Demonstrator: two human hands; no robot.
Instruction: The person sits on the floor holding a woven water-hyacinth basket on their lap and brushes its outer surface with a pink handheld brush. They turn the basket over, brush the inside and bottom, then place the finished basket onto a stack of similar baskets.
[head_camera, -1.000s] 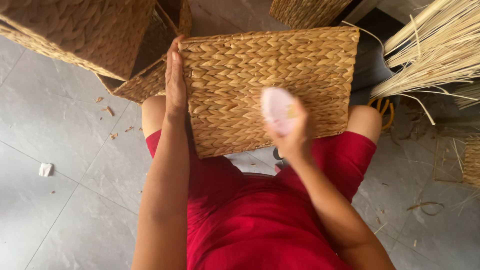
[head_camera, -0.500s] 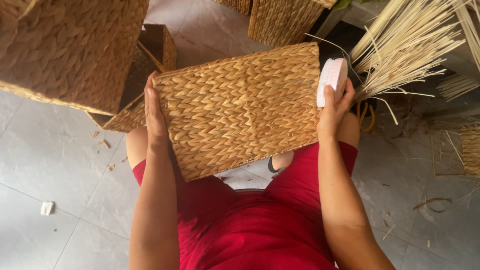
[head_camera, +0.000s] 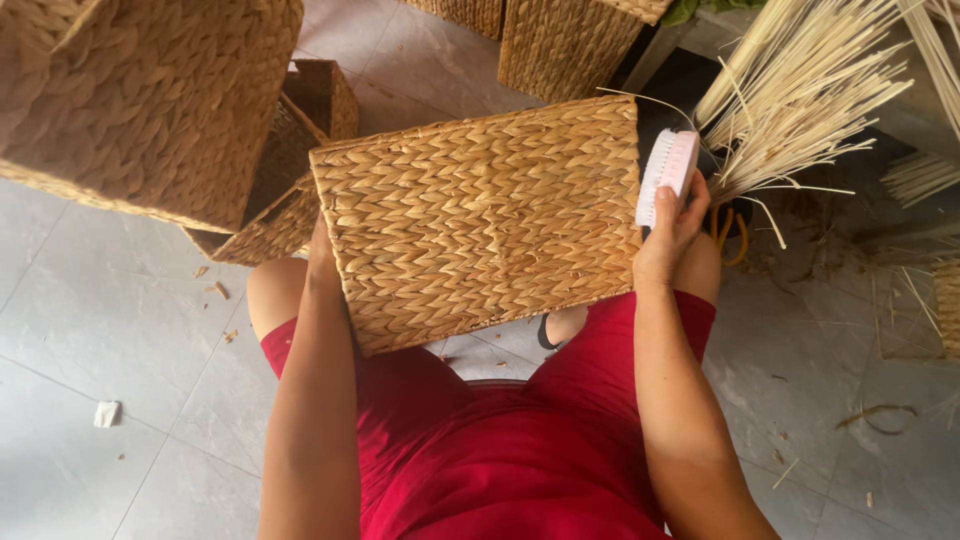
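Woven straw-coloured basket (head_camera: 480, 220) lies on its side across the person's lap, one flat herringbone face turned up toward the camera, so that face is easy to reach. The left hand (head_camera: 322, 250) is mostly hidden behind the basket's left edge; only the wrist and a bit of palm show, pressed against that side, apparently to steady it (whether the fingers are curled or flat, cannot tell). The right hand (head_camera: 672, 235) sits at the basket's right edge, fingers closed around a pink-backed brush (head_camera: 668, 165), bristles facing left toward the weave. The brush is just off the top right corner, touching or nearly touching the rim. The hold looks firm, thumb on the back.

Red shorts (head_camera: 500, 450) cover the lap; knees prop the basket up at a slight tilt. Another big basket (head_camera: 150, 100) fills the top left, close to the camera, with a smaller one (head_camera: 290, 190) behind it. More baskets (head_camera: 560, 40) stand at top. A sheaf of pale reeds (head_camera: 800, 90) fans out at right, just beside the brush hand. Grey tiled floor (head_camera: 100, 330) carries straw scraps and a white crumpled bit (head_camera: 105, 413).
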